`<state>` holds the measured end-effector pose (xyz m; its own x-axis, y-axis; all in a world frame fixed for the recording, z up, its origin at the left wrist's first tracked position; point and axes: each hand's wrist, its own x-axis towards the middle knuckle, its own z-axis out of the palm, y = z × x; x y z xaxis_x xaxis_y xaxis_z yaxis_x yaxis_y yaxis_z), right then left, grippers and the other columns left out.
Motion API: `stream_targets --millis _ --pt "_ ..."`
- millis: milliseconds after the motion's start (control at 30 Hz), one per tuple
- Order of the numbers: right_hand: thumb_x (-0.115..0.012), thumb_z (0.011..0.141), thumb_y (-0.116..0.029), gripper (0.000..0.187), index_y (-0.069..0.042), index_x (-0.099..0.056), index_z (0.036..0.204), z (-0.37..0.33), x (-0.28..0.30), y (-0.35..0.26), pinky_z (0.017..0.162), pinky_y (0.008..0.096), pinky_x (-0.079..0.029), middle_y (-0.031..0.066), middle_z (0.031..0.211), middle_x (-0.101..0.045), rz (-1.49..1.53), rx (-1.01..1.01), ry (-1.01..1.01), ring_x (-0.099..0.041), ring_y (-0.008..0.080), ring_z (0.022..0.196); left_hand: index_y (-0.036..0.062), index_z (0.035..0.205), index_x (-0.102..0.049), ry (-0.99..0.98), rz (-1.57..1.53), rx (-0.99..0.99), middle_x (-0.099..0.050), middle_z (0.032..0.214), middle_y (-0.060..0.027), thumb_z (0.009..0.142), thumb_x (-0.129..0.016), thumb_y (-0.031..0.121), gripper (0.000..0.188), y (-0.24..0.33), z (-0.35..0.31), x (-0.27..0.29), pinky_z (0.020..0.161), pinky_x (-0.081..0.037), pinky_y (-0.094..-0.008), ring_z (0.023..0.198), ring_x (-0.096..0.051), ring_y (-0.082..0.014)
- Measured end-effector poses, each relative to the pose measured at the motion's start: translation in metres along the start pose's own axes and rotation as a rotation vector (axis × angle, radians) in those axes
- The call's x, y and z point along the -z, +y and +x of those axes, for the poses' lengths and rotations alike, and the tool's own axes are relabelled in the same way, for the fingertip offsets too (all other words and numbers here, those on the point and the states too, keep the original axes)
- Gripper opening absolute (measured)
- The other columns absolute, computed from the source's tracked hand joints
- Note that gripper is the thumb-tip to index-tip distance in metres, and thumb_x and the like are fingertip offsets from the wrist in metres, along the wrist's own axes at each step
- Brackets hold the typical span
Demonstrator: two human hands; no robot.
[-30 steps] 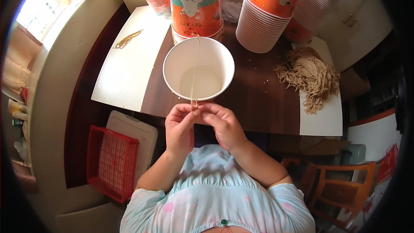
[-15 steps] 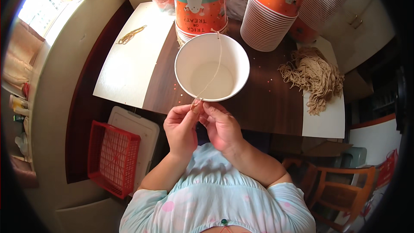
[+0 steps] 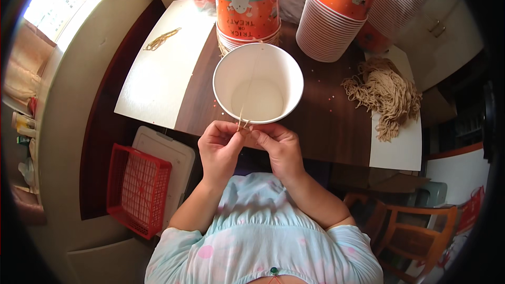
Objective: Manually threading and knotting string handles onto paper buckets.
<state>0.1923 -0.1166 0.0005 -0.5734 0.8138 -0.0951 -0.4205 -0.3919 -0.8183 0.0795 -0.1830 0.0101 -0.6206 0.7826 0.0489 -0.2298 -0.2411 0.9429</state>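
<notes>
A white paper bucket (image 3: 227, 90) stands on the table before me, its round mouth facing up toward me. Thin beige string (image 3: 241, 113) runs across its mouth to the near rim, where my fingers are. My left hand (image 3: 221, 147) pinches the string just outside that rim. Close beside it, my right hand (image 3: 280, 150) also has thumb and forefinger pinched on the string, at the bucket's near edge. A small loop or knot shows between the fingertips, too small to make out fully.
Behind the bucket, upturned orange and green printed buckets (image 3: 247, 8) are stacked, with another stack (image 3: 329, 26) to the right. A heap of beige strings (image 3: 386, 92) lies at the right. Several strings (image 3: 162, 39) lie far left. A red basket (image 3: 139, 192) stands below left.
My right hand has shifted slightly right, and my fingertips have drawn a little apart. The string across the bucket's mouth hangs straighter than before.
</notes>
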Motion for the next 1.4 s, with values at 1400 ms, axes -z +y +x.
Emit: stream_targets --millis 1400 --pt "-0.053 0.094 -0.018 0.019 -0.01 -0.064 0.107 0.004 0.004 0.003 0.088 0.0323 -0.043 0.0021 0.103 -0.065 0.447 -0.449 -0.094 -0.059 0.0144 0.098 -0.0048 0.092 -0.058 -0.071 0.171 -0.062 -0.068 0.09 -0.0105 0.086 -0.062 -0.005 0.007 0.002 -0.005 0.005 0.076 -0.052 -0.0224 0.082 -0.065 -0.0122"
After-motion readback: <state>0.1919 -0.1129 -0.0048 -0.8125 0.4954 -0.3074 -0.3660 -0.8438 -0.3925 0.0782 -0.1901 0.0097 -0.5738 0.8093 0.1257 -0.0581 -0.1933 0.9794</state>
